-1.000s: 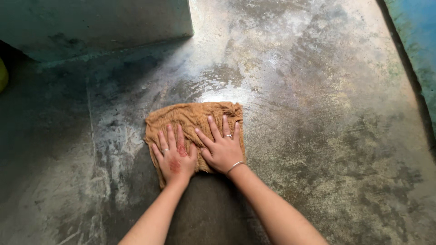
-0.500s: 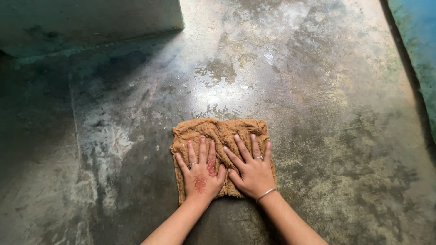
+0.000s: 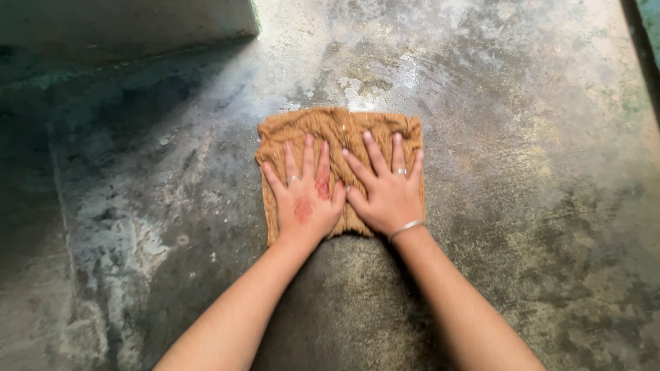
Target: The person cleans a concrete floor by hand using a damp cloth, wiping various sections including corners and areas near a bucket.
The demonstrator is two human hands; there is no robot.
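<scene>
A crumpled tan cloth lies flat on a wet, stained concrete floor. My left hand presses palm-down on the cloth's left half, fingers spread, with a ring and a reddish pattern on its back. My right hand presses palm-down on the right half beside it, wearing a ring and a thin bracelet at the wrist. Both arms reach forward from the bottom of the view. The hands cover the cloth's near part.
A low grey concrete wall or step stands at the far left, casting a dark shadow. A dark strip with a blue-green surface runs along the right edge. Wet glare shines on the floor beyond the cloth.
Both hands slid the cloth to the right, then pushed it forward away from me, arms stretching out. The view shifted with them.
</scene>
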